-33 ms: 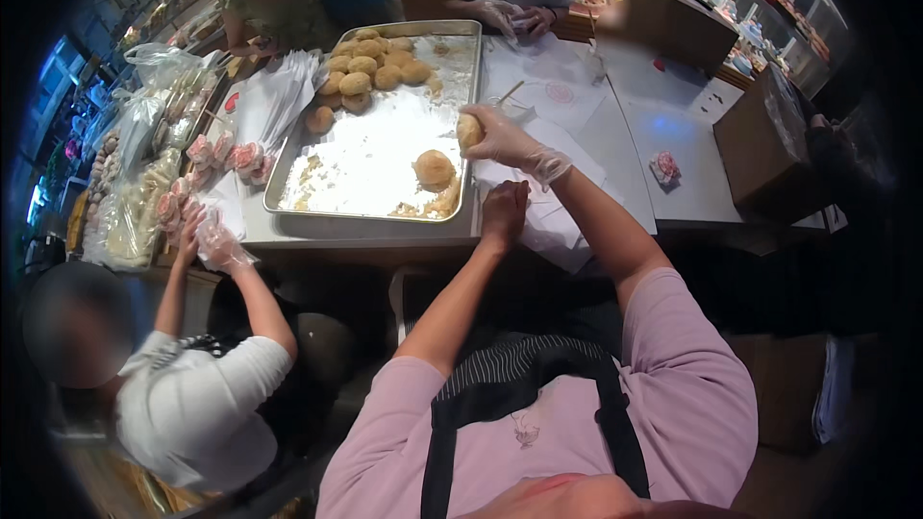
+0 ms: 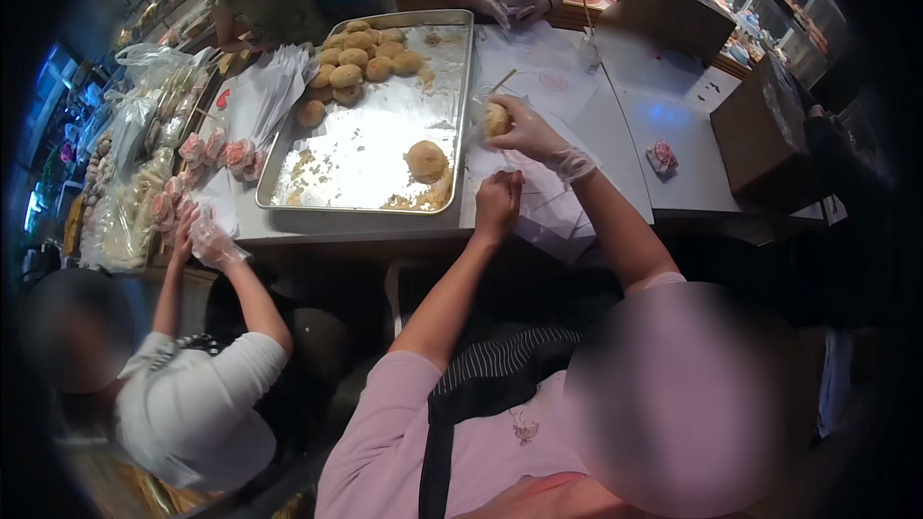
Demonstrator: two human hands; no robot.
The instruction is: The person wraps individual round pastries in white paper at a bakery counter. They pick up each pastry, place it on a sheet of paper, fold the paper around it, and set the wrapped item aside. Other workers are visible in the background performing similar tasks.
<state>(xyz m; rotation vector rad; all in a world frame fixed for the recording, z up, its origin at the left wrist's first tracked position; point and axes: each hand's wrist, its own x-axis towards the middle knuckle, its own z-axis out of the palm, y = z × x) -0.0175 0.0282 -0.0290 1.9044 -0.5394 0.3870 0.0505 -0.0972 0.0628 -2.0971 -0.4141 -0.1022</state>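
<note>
My right hand (image 2: 532,130), in a clear plastic glove, holds a round golden bun (image 2: 497,119) just past the right rim of the metal tray (image 2: 365,210). My bare left hand (image 2: 500,202) is closed beside the tray's near right corner, over white papers (image 2: 548,216); what its fingers grip is hidden. One large bun (image 2: 426,161) sits in the tray's near right corner among crumbs. A heap of smaller-looking buns (image 2: 361,56) fills its far left part. Beyond my right hand a thin brown stick (image 2: 503,80) pokes up at a slant.
Bagged goods (image 2: 144,163), pink flowers (image 2: 231,154) and a stack of white paper bags (image 2: 269,86) lie left of the tray. At left a co-worker's gloved hands (image 2: 207,235) work; another person's hands (image 2: 510,12) are opposite. Cardboard boxes (image 2: 760,144) stand right, near one pink flower (image 2: 662,158).
My right hand has moved right with the bun, away from above the tray's rim to over the white papers. My left hand stays closed in nearly the same place.
</note>
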